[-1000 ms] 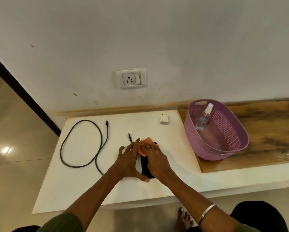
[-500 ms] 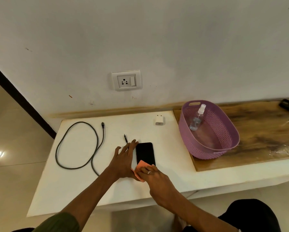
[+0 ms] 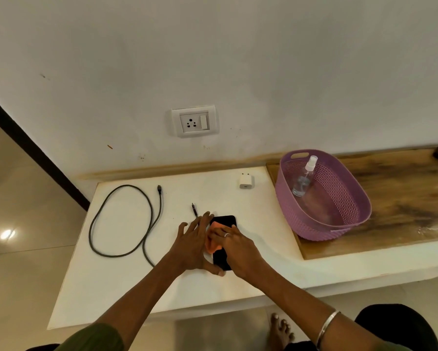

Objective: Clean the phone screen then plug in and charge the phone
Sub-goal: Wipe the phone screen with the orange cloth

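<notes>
Phone lay flat on the white table, 6 o'clock from the wall socket | left hand: I saw fingers straight, spread on the table at the phone's 9 o'clock, thumb at its near end | right hand: fingers flat, pressing the orange cloth on the screen | from the phone: cable 9 o'clock, adapter 1 o'clock, basket holding the spray bottle 2 o'clock.

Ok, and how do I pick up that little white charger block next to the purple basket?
Pinch the white charger block by its two side faces, coming down from above. It lies alone on the white table with space all round. Its prongs seem to point at the wall and its port faces the person, so a side pinch likely leaves both ends free.
</notes>
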The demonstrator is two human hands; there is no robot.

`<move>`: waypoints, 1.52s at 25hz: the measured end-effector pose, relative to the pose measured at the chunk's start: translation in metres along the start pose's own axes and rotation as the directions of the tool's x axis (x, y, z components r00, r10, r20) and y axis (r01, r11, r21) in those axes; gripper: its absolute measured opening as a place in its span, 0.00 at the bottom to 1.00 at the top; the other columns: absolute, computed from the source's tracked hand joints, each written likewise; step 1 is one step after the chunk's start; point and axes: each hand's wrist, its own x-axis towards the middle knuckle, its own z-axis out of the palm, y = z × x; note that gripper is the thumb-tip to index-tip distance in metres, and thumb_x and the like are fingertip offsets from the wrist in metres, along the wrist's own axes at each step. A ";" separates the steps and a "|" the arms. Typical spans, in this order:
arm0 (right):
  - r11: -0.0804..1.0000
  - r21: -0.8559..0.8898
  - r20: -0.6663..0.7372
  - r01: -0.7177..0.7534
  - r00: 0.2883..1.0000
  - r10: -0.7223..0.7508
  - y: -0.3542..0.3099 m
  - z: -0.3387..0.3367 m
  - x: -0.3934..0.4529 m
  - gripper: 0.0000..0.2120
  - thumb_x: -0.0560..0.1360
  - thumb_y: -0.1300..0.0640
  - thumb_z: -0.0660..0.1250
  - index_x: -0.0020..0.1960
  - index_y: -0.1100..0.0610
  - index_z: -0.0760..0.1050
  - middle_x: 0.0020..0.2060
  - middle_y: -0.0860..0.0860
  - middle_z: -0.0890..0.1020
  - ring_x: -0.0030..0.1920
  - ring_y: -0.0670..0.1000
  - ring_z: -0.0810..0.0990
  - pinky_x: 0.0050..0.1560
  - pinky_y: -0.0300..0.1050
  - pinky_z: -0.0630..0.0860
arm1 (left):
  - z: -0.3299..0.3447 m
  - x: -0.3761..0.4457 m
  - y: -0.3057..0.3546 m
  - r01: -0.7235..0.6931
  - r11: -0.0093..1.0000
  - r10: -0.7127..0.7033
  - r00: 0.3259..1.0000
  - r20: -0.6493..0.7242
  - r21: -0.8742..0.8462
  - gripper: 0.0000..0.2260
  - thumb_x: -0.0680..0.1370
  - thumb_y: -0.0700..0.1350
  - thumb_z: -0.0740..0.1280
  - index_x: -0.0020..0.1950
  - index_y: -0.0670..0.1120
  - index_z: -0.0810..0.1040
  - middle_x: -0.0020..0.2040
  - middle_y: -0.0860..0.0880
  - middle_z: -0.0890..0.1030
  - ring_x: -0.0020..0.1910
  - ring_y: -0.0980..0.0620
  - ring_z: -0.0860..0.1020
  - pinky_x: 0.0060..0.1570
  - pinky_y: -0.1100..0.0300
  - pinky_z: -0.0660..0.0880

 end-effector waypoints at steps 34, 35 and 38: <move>0.956 0.262 -0.206 -0.129 0.961 0.186 0.017 -0.082 -0.094 0.41 0.70 0.77 0.58 0.73 0.42 0.63 0.71 0.45 0.70 0.71 0.46 0.69 0.69 0.44 0.70 | -0.007 0.000 0.007 0.054 0.994 -0.049 0.997 0.054 -0.097 0.69 0.48 0.81 0.67 0.76 0.58 0.32 0.81 0.50 0.47 0.79 0.48 0.41 0.76 0.42 0.43; 0.967 0.241 -0.296 -0.085 0.942 0.156 0.024 -0.100 -0.092 0.41 0.70 0.78 0.59 0.73 0.41 0.64 0.70 0.43 0.72 0.69 0.42 0.71 0.67 0.41 0.72 | -0.007 0.000 0.008 0.059 0.993 -0.053 0.997 0.062 -0.105 0.69 0.48 0.81 0.67 0.75 0.59 0.30 0.81 0.49 0.46 0.79 0.48 0.40 0.76 0.43 0.42; 0.978 0.210 -0.493 -0.021 0.861 0.124 0.053 -0.151 -0.086 0.32 0.74 0.71 0.66 0.69 0.42 0.69 0.63 0.44 0.78 0.58 0.38 0.76 0.55 0.38 0.79 | -0.008 -0.001 0.009 0.076 0.988 -0.067 0.995 0.074 -0.132 0.68 0.48 0.80 0.69 0.74 0.62 0.29 0.81 0.48 0.45 0.79 0.49 0.37 0.76 0.44 0.41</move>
